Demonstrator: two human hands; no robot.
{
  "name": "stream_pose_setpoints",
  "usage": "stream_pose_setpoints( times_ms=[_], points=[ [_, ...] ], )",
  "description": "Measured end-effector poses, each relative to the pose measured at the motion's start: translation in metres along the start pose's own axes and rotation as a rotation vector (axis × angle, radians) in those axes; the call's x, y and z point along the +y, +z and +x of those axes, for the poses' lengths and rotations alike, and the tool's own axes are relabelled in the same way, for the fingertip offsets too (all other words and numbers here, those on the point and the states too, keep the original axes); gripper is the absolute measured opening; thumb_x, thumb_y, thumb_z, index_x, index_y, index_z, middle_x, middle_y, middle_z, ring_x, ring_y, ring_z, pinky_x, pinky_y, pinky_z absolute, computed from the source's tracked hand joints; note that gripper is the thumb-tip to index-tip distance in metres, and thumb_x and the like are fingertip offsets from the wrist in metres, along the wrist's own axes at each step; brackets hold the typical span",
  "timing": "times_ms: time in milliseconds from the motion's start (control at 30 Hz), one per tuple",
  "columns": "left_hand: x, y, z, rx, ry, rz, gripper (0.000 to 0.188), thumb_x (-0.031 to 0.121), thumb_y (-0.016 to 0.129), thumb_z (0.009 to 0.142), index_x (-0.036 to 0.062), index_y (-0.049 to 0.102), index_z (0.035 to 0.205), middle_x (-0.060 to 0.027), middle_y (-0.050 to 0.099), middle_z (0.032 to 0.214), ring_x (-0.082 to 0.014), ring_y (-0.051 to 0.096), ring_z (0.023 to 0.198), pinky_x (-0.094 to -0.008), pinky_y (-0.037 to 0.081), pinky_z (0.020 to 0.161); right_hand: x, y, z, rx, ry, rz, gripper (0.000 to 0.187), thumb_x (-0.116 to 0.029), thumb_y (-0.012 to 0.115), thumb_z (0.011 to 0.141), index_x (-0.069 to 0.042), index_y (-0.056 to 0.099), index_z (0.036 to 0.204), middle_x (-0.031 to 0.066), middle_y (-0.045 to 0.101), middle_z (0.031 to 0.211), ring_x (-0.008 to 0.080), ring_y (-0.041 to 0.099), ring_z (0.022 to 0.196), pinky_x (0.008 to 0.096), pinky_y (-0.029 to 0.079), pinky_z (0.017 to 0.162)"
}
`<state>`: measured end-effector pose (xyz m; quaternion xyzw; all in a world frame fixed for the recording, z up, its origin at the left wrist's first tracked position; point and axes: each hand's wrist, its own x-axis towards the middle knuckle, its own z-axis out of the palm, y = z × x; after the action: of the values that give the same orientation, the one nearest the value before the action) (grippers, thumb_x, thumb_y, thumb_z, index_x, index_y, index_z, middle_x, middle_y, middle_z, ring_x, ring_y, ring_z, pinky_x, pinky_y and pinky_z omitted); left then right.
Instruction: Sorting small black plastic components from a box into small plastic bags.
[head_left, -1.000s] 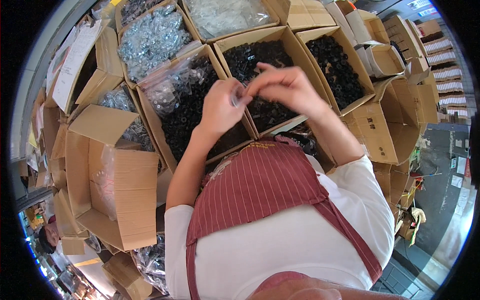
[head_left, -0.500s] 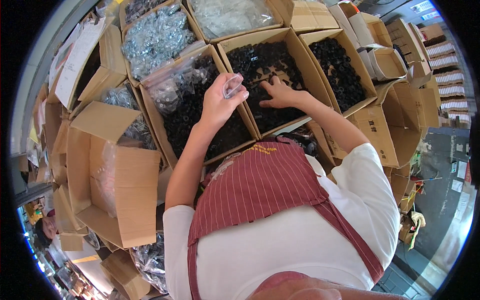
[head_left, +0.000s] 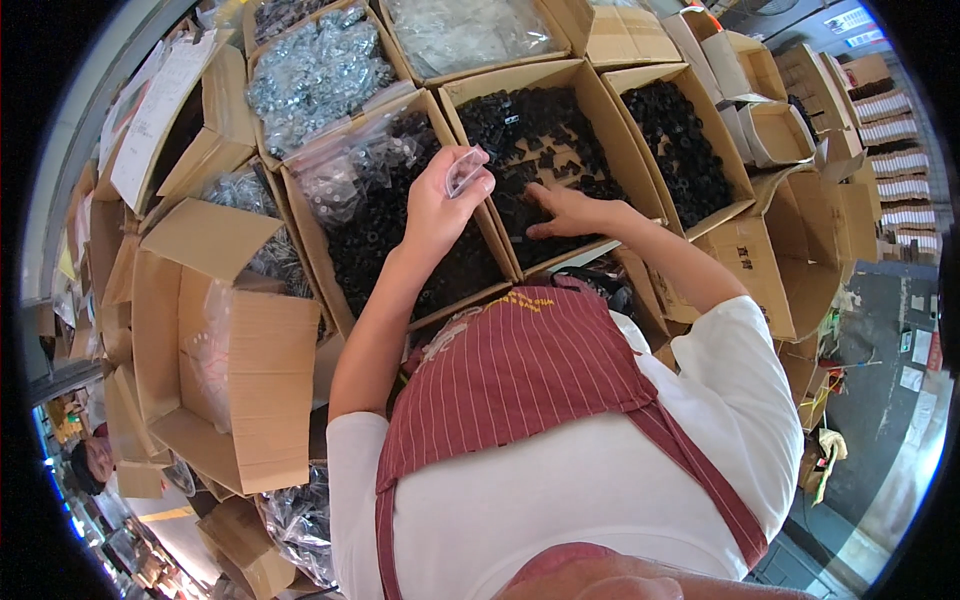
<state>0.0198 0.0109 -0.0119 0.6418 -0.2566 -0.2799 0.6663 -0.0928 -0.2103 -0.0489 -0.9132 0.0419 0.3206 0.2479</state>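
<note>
My left hand (head_left: pixel 442 200) is closed around a small clear plastic bag (head_left: pixel 466 172), whose stiff edge stands up between thumb and fingers. It hovers over the near right part of a cardboard box (head_left: pixel 322 262) of black ring-shaped parts (head_left: pixel 385 245). My right hand (head_left: pixel 568 212) reaches into the neighbouring cardboard box (head_left: pixel 636 165), low over small black parts (head_left: pixel 560 120). Its thumb and fingers are spread apart, and I see nothing held between them. Bare patches of cardboard show among the parts there.
To the right stands a box of black rings (head_left: pixel 672 150). Farther back are bagged silvery metal parts (head_left: pixel 320 80) and a box of clear bags (head_left: pixel 470 35). An open carton (head_left: pixel 272 390) stands at the left, with another open carton (head_left: pixel 800 240) at the right.
My right hand has drawn slightly nearer and to the right within its box. My left hand stays almost still with the clear bag.
</note>
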Motion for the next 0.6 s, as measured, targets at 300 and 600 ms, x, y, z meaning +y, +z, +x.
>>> stream_pose_setpoints(
  times_ms=[300, 600],
  points=[
    [0.001, 0.001, -0.002, -0.06, -0.028, 0.001, 0.028, 0.002, 0.069, 0.09, 0.001, 0.059, 0.116, -0.0068, 0.064, 0.117, -0.0162, 0.064, 0.104, -0.032, 0.05, 0.094, -0.006, -0.007, -0.011, -0.069, -0.034, 0.894, 0.035, -0.038, 0.069, 0.092, -0.005, 0.064, 0.104, 0.0056, 0.06, 0.082, 0.0116, 0.053, 0.059, 0.0271, 0.037, 0.046],
    [0.006, 0.005, -0.005, -0.034, 0.015, -0.013, 0.036, 0.002, 0.069, 0.089, 0.003, 0.057, 0.123, -0.0058, 0.063, 0.116, -0.0154, 0.063, 0.104, -0.0306, 0.05, 0.093, -0.033, -0.059, -0.057, -0.014, -0.116, 1.532, 0.057, -0.053, 0.047, 0.102, -0.005, 0.056, 0.133, 0.0016, 0.059, 0.108, 0.0104, 0.053, 0.082, 0.022, 0.044, 0.062]
  ],
)
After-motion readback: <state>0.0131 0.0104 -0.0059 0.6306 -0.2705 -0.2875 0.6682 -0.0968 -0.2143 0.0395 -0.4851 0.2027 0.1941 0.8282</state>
